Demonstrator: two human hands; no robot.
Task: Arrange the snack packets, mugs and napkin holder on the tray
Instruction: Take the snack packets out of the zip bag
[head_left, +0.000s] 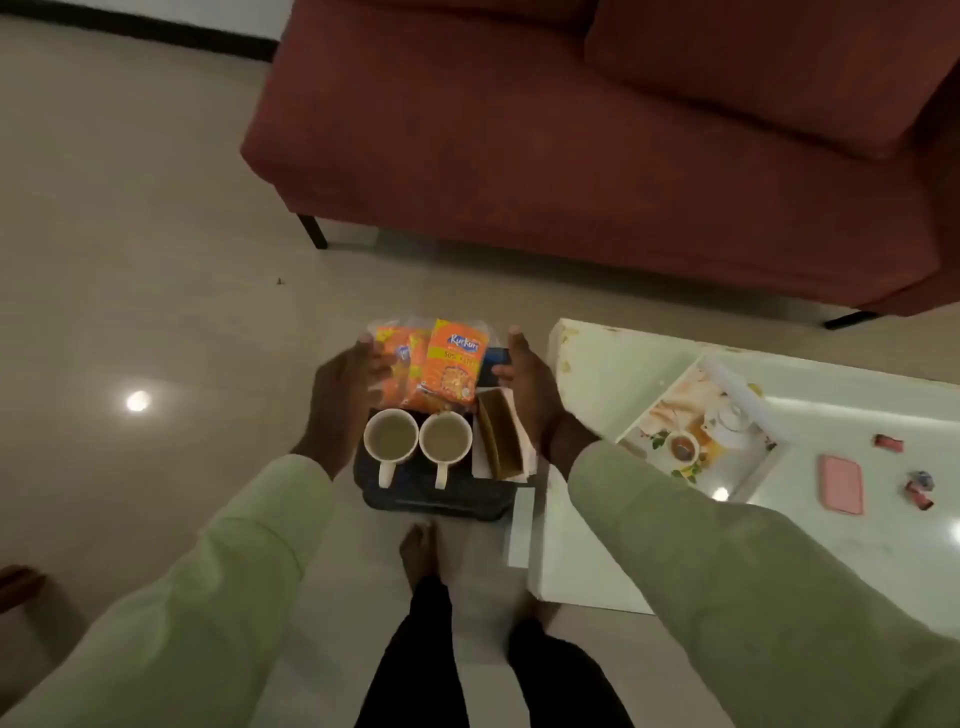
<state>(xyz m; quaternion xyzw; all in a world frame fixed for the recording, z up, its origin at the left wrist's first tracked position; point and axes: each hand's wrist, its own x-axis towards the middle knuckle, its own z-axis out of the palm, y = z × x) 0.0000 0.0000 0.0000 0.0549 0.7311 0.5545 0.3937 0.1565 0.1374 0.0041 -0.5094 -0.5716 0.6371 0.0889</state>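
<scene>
A dark tray (436, 499) is held in the air above the floor, in front of me. My left hand (340, 405) grips its left side and my right hand (530, 395) grips its right side. On it, orange snack packets (449, 366) stand at the far end. Two white mugs (390, 436) (445, 439) of pale drink sit side by side in the middle, handles toward me. A brown napkin holder (498, 441) with white napkins stands at the right, against my right hand.
A white low table (597, 374) stands to the right, carrying a second white picture tray (701, 431), a pink phone (841, 483) and small wrappers (917, 491). A red sofa (571, 156) fills the far side. My bare feet (418, 551) are on the tiled floor.
</scene>
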